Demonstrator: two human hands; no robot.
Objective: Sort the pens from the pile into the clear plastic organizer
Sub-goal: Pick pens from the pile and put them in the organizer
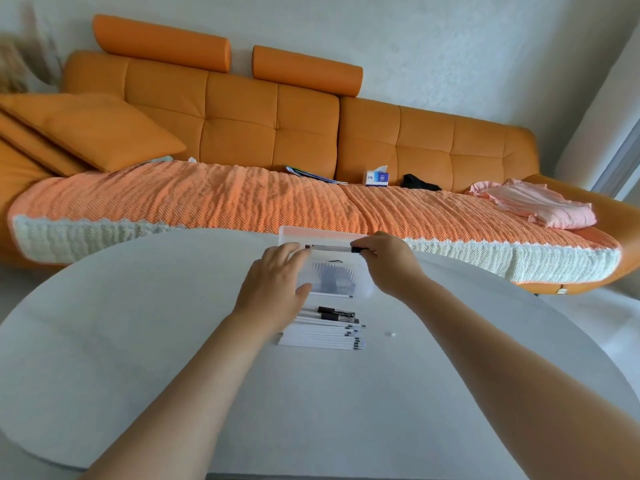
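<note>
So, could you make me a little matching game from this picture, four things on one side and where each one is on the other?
Things:
1. single pen
2. pen pile
3. tissue box
4. pink clothes

Places:
A. at the right-hand end of the sofa seat
B. on the table, nearer than the organizer
C. pinched in the right hand, above the organizer
D. mid-sofa, by the backrest

Pairs: 1-C, 2-B, 3-D, 4-A
</note>
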